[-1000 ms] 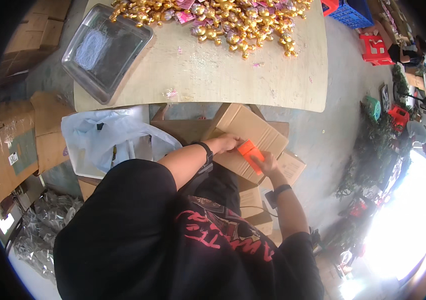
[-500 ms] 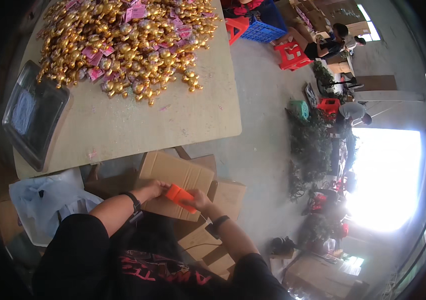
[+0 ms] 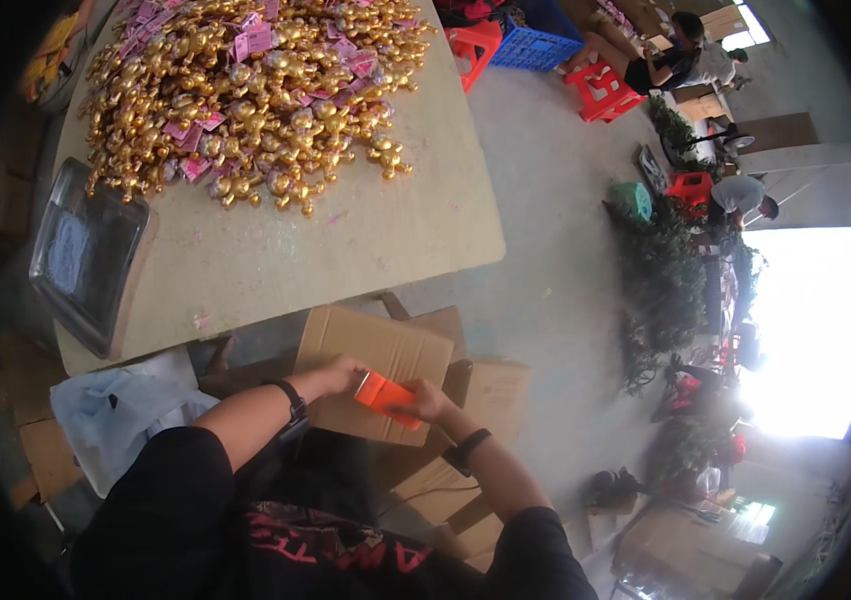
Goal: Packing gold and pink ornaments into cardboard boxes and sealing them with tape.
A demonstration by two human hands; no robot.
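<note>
A small, bright orange box-shaped object (image 3: 384,395) is held between my two hands, above a closed brown carton. My right hand (image 3: 430,402) grips its right end with the fingers wrapped round it. My left hand (image 3: 348,374) pinches at its left end, where a pale edge shows; the fingertips are partly hidden. Under both hands lies the carton (image 3: 401,350), its creased top facing up. Beyond it, a large pile of shiny gold figurines (image 3: 256,110) with pink tags covers the far part of the table (image 3: 326,250).
At the table's left edge sits a clear plastic tray (image 3: 91,258). A white bin with a pale blue plastic bag (image 3: 116,415) stands by my left arm. More cartons (image 3: 496,400) lie to the right. Farther off are a red stool (image 3: 601,92), a blue crate (image 3: 536,45), greenery and other people.
The view has shifted, so the table, carton and hands appear farther right. The orange object has turned slightly in my hands, and its left end now shows a pale edge.
</note>
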